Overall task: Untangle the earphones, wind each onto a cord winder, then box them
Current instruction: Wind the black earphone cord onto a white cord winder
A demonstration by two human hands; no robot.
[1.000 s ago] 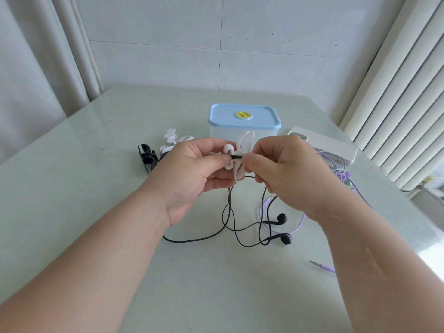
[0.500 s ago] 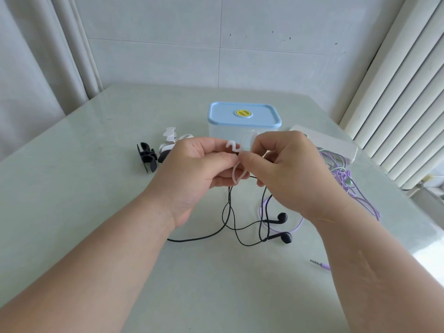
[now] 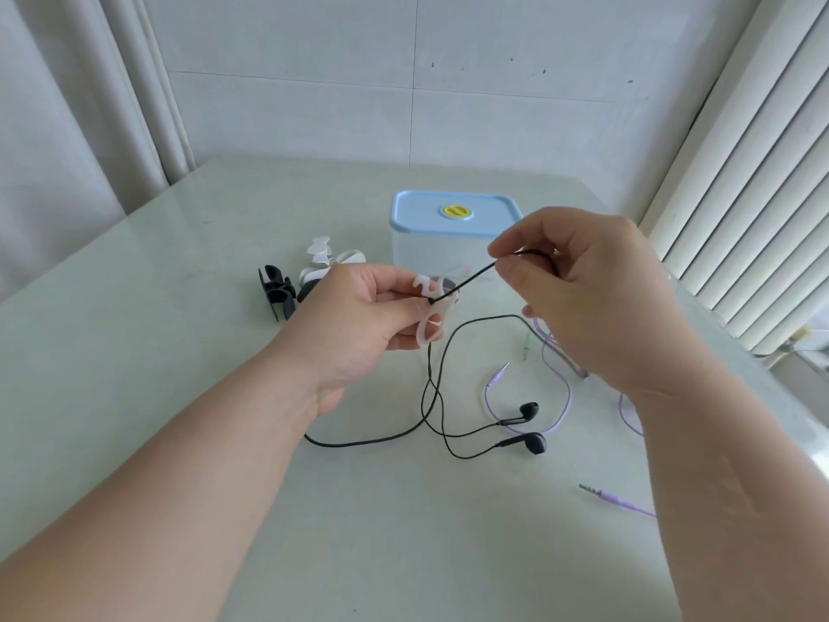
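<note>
Nearest me, at lower right of the frame, a purple plug [image 3: 601,492] lies on the table [image 3: 179,442] just beside my right forearm; a careless sweep of that arm could, I judge, push it toward the right edge. Above it, at centre, the black earphones [image 3: 536,443] rest with both buds on the table. Their black cord [image 3: 430,397] crosses itself once and meets the purple cord [image 3: 564,410] near the buds, so hasty winding may tighten that crossing into a knot or drag the purple set along. Higher, my left hand [image 3: 359,321] grips the white cord winder [image 3: 431,309], fingers curled round it. My right hand [image 3: 587,303] pinches the black cord between thumb and forefinger, taut from the winder's middle. Too hard a pull could slip the cord from its seat, whose catch I cannot make out. Behind the hands, the black winder [image 3: 274,289], a spare white winder [image 3: 320,255] and the blue-lidded box [image 3: 455,213], its lid on, sit close by. Open table runs along the bottom and left of the frame. The right side is crowded with purple cord and lies near the edge by the blinds [image 3: 740,195]; the far edge meets the wall.
</note>
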